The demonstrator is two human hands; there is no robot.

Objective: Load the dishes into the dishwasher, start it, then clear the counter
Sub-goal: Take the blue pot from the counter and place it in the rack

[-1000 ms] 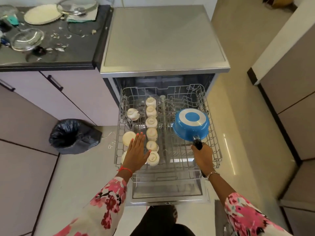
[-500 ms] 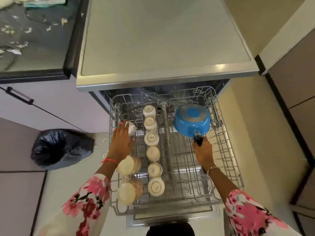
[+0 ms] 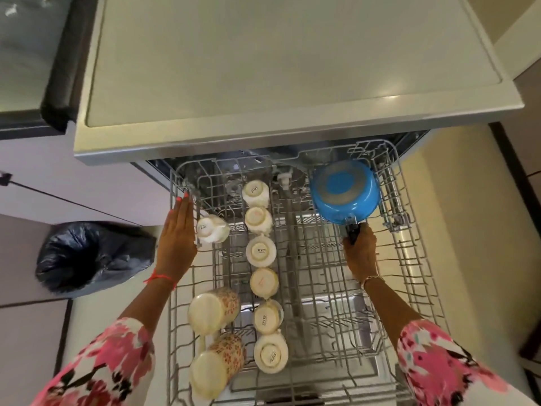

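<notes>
At the far left, a black bin bag [image 3: 93, 256] is lying on the floor [image 3: 96, 317]. Next to it, the left grip [image 3: 177, 238] is being laid flat along the left rim of the rack [image 3: 328, 291]. Its fingers [image 3: 184, 209] are being held out straight, and nothing is being held in it. A small cream cup [image 3: 212, 230] is lying on its side just beside this grip. Whether it is being touched cannot be told.

Nearer the front, two flowered mugs [image 3: 213, 310] are lying tipped over. In the middle, a row of cream cups [image 3: 261, 249] is sitting bottom-up. All of these are being judged smooth, hard and easy to break. Each one is best taken gently round its body.

At the back right corner of the rack, the blue pan [image 3: 345, 190] is being held bottom-up and tilted. Its black handle [image 3: 352, 231] is being squeezed by the right grip [image 3: 360, 250], with the fingers curled tight round it. Whether the pan is already resting on the wires cannot be told.

The pan is being judged stiff and hard, and not very heavy while empty. It is maybe slippery if wet. The handle is being judged the best place to hold it, since the round body is wide and smooth. The pan is being held well apart from the cups, so a bump is being judged unlikely.
</notes>
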